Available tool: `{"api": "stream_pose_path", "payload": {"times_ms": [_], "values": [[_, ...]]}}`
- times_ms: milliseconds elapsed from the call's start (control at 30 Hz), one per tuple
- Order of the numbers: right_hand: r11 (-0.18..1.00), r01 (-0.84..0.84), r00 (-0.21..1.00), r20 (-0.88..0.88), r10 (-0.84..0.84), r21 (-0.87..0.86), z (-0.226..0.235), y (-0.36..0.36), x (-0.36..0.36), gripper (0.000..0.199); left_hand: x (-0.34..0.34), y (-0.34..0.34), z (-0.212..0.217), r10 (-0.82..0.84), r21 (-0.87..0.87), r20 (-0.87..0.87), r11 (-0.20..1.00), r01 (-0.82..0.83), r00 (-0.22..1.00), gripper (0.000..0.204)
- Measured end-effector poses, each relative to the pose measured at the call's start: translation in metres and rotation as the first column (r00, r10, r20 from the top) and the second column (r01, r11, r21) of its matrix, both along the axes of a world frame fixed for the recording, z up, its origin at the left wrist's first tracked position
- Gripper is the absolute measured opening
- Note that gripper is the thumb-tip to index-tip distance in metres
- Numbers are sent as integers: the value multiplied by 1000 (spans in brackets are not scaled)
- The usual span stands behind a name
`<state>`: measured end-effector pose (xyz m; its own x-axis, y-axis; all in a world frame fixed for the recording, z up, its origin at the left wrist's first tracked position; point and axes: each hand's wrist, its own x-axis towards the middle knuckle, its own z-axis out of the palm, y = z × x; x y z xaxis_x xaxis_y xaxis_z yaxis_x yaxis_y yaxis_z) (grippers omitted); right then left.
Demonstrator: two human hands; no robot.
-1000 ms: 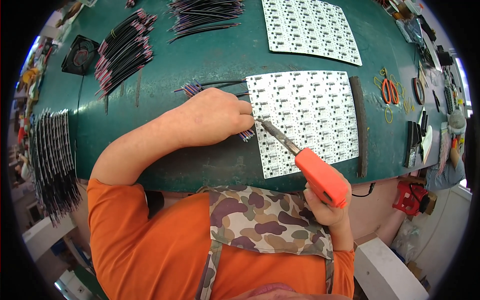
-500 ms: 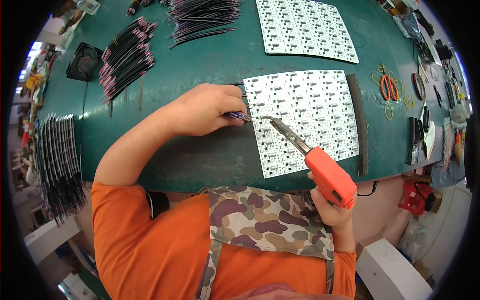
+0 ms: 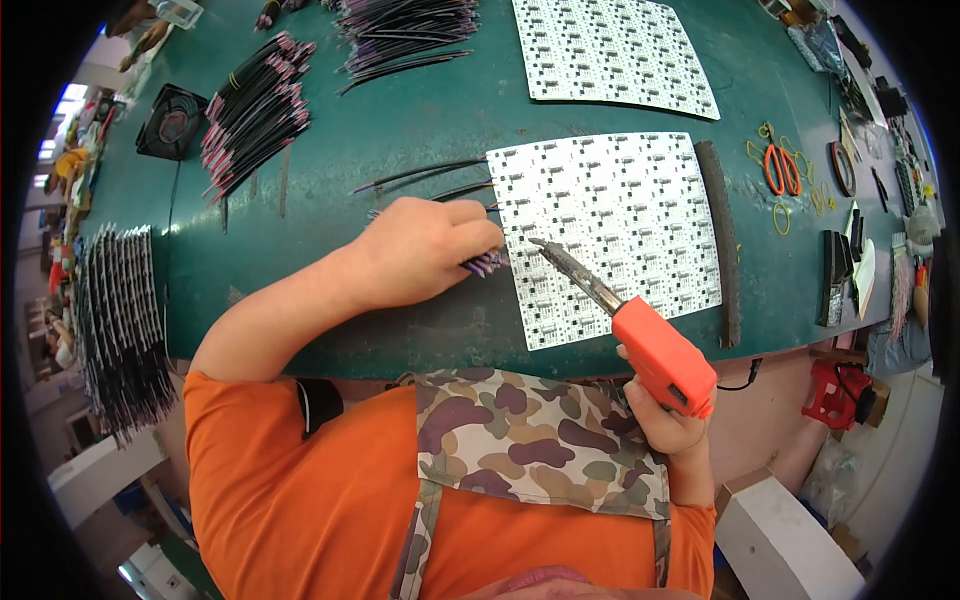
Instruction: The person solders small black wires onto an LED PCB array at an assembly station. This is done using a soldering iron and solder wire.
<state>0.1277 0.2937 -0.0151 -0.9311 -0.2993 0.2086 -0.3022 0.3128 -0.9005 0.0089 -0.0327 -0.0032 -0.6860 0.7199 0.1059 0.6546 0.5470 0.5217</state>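
Note:
A white circuit board panel, covered with rows of small dark parts, lies on the green table in front of me. At its left edge my left hand is closed around a small bunch of wires, their ends close to the board. Farther up that edge, black-sleeved wires reach the panel and stretch out to the left. My right hand grips a red pistol-style soldering iron. Its metal tip hovers over or touches the board near the left edge; which one I cannot tell.
Another white panel lies farther back. Bundles of black wires sit at the back left, beside a black fan; more wires hang over the left edge. A dark strip borders the panel; orange scissors lie right.
My left hand has moved nearer to me along the board's left edge, uncovering wires at the upper part of that edge. The soldering iron has barely shifted.

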Motion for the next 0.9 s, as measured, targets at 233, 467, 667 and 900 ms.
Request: {"api": "stream_pose_path", "payload": {"times_ms": [233, 467, 667, 900], "values": [[998, -31, 998, 61, 28, 47, 8, -6, -3, 43, 10, 5, -13, -99, -130, -126, 988, 82, 987, 17], [995, -55, 995, 84, 48, 87, 11, -11, -7, 38, 11, 7, -13, -112, -121, -149, 988, 94, 982, 12], [993, -67, 997, 51, 62, 97, 13, -12, -7, 37, 11, 8, -15, -126, -98, -205, 989, 108, 971, 20], [992, -65, 997, 39, 61, 109, 15, -13, -6, 36, 13, 10, -12, -144, -165, -202, 980, 111, 969, 21]]}}
